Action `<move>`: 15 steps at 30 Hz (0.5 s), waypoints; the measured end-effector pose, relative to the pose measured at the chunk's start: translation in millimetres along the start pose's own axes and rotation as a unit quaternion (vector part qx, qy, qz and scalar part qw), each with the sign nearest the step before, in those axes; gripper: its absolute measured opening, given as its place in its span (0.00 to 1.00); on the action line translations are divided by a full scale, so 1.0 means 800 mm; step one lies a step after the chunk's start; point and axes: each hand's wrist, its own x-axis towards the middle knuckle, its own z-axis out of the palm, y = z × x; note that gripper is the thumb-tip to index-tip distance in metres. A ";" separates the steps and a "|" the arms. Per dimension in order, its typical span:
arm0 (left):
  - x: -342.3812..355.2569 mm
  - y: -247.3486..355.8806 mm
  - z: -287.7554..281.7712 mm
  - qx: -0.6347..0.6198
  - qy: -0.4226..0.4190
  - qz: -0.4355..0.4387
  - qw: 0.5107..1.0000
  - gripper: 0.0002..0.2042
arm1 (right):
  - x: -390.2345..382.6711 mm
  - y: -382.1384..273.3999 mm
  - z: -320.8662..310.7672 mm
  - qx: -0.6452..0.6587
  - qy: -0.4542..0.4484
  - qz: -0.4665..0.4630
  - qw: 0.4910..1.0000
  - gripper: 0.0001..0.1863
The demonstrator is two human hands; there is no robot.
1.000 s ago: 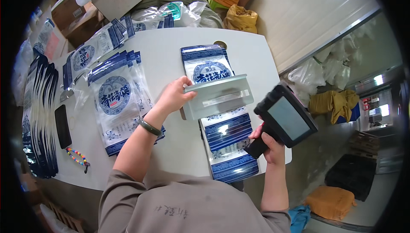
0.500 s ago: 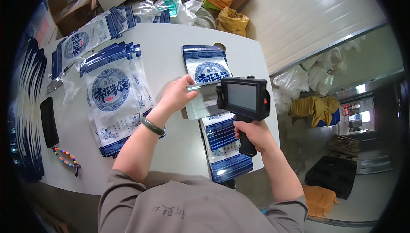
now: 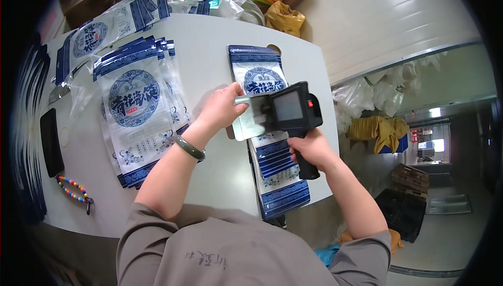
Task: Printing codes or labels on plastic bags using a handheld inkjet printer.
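Note:
My left hand [image 3: 222, 106] pinches the upper left edge of a shiny flat metal plate [image 3: 250, 120], which lies over a stack of blue-and-white printed plastic bags [image 3: 258, 71]. My right hand [image 3: 316, 148] is wrapped round the pistol grip of a black handheld printer [image 3: 296, 109] with a small screen and a red button. The printer's head sits at the plate's right side, above the bags; whether it touches them is hidden. Below the plate, lower bags [image 3: 283, 197] fan out toward the table's near edge. A dark bangle is on my left wrist.
More bag stacks lie on the white table [image 3: 209, 39]: one pile [image 3: 133, 102] left of my left arm, another [image 3: 90, 39] behind it. A black phone [image 3: 51, 142] with a bead strap [image 3: 73, 189] lies at far left. Orange sacks [image 3: 285, 18] stand beyond the table.
The printer has turned and tilted, its screen now slanting, and its head lies closer against the plate. My left hand keeps hold of the plate. The whole view has shifted slightly.

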 end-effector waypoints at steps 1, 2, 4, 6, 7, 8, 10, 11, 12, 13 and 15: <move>-0.001 0.003 -0.001 0.001 -0.004 -0.007 1.000 0.13 | 0.002 0.006 -0.011 0.019 0.015 0.012 1.000 0.06; -0.001 0.003 -0.001 0.000 -0.002 0.000 1.000 0.13 | 0.006 0.014 -0.025 0.037 0.032 0.021 0.999 0.06; 0.000 -0.001 0.001 0.005 0.005 0.007 1.000 0.13 | 0.016 0.047 -0.059 0.101 0.006 0.018 0.995 0.07; 0.000 -0.007 0.001 -0.011 0.012 0.010 1.000 0.13 | 0.010 0.069 -0.067 0.211 0.064 0.005 0.975 0.09; -0.001 -0.006 0.000 -0.026 0.013 0.010 1.000 0.12 | 0.011 0.084 -0.072 0.262 0.067 -0.028 0.962 0.12; -0.003 -0.002 -0.005 -0.022 0.017 0.013 1.000 0.12 | 0.007 0.090 -0.070 0.305 0.095 -0.062 0.946 0.16; -0.004 0.011 -0.014 -0.114 -0.053 -0.074 0.989 0.11 | 0.013 0.119 -0.072 0.395 0.118 -0.117 0.904 0.20; -0.006 0.014 -0.013 -0.105 -0.055 -0.070 0.990 0.11 | 0.013 0.127 -0.069 0.423 0.128 -0.124 0.888 0.25; -0.009 0.016 -0.009 -0.167 -0.088 -0.057 0.980 0.12 | 0.015 0.134 -0.065 0.432 0.129 -0.126 0.884 0.25; -0.014 0.018 -0.007 -0.229 -0.121 -0.046 0.965 0.12 | 0.017 0.140 -0.061 0.487 0.142 -0.112 0.854 0.25; -0.031 0.044 -0.006 -0.191 -0.156 -0.022 0.969 0.11 | 0.025 0.161 -0.053 0.573 0.110 -0.112 0.804 0.29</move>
